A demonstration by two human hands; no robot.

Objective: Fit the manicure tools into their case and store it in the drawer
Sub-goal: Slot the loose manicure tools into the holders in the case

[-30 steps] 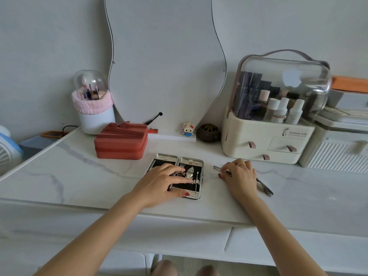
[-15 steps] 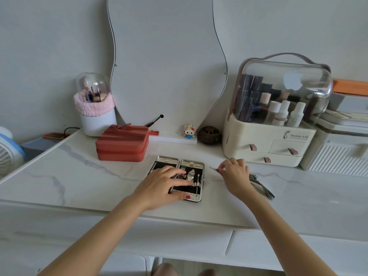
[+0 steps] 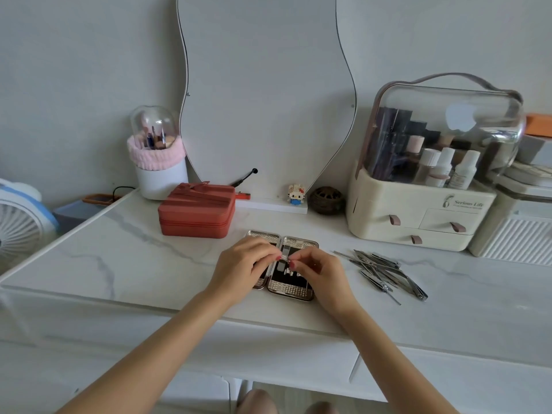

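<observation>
Your left hand (image 3: 242, 264) and right hand (image 3: 321, 271) meet over the open silver, textured-metal manicure case (image 3: 294, 289), which lies flat on the white marble-patterned tabletop (image 3: 119, 258) in front of you. The fingertips of both hands are pressed together in a pinch on the two ends of one small, slim metal tool (image 3: 285, 257), held just above the black-lined right half of the case. The rest of the loose steel manicure tools (image 3: 382, 271) lie in a crossed heap on the tabletop to your right, well apart from the case. From here, the likely trouble is the slot: if you push the small tool in at an angle, it may ride over its holder rather than under it, and the lid will not shut later. The case is light and unanchored, so a hard push could slide it. Pulling one piece from the tangled heap may drag others toward the table edge. Which drawer is meant, perhaps one in the cream cosmetics organiser (image 3: 418, 216), cannot be told.
</observation>
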